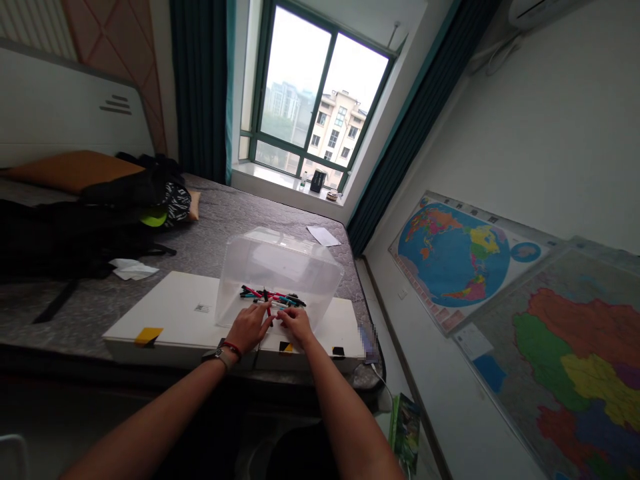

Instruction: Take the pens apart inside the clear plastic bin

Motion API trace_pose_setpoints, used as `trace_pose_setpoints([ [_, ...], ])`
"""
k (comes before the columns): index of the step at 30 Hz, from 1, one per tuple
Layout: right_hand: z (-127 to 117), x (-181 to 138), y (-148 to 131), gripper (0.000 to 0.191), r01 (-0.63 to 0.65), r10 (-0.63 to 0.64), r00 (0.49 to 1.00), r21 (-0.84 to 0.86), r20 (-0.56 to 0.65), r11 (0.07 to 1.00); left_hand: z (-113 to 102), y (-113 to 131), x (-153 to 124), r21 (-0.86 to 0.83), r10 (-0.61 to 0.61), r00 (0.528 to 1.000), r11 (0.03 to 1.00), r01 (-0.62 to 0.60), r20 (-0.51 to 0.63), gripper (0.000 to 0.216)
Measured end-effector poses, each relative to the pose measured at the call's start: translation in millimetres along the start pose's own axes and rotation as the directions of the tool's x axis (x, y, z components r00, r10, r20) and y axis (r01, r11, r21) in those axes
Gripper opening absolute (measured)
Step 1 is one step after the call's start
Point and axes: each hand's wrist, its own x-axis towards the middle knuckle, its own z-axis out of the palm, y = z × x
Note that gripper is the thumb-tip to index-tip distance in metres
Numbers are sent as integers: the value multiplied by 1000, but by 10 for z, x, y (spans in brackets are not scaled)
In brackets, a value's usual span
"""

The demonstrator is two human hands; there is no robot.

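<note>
A red pen (269,311) with a dark end stands nearly upright between the thumb and fingers of my left hand (249,327). Close beside it, my right hand (296,325) has its fingertips pinched together near the pen; what they hold, if anything, is too small to make out. Just beyond both hands, several pens (287,298) in red, black, blue and white lie in a loose pile. They are inside a clear plastic box (285,257), whose near side is partly hidden by my hands.
White cartons (173,307) with yellow and black tape lie under the box on a grey mattress (250,207). Tissue (133,269), dark clothing (60,233) and an orange pillow (80,170) are on the left. A white sheet of paper (323,235) lies behind the box.
</note>
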Motion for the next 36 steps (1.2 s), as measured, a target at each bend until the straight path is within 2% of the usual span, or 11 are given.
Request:
trace_pose_setpoints([
  [7,4,8,-23,41,-12,15,998,40,-59,999,124,-74,-24,-96,39,999,994,-41,-26,28],
  [11,7,3,-29,41,-16,19,998,49,-60,999,154,-106,-40,-128,74,997,989,-77,-27,34],
  [17,8,-3,-40,45,-45,49,997,77,-61,996,112,-74,-32,-49,53,998,997,-51,30,39],
  [21,-1,-5,-52,47,-38,41,997,48,-64,998,95,-49,-20,-26,69,995,997,-67,73,34],
  [27,-32,11,-60,48,-9,6,995,-28,-95,1000,86,-26,-23,-20,31,997,999,-30,73,27],
  [36,-19,35,-50,49,-27,26,993,-8,-119,1000,41,8,-4,24,28,998,999,-30,53,29],
])
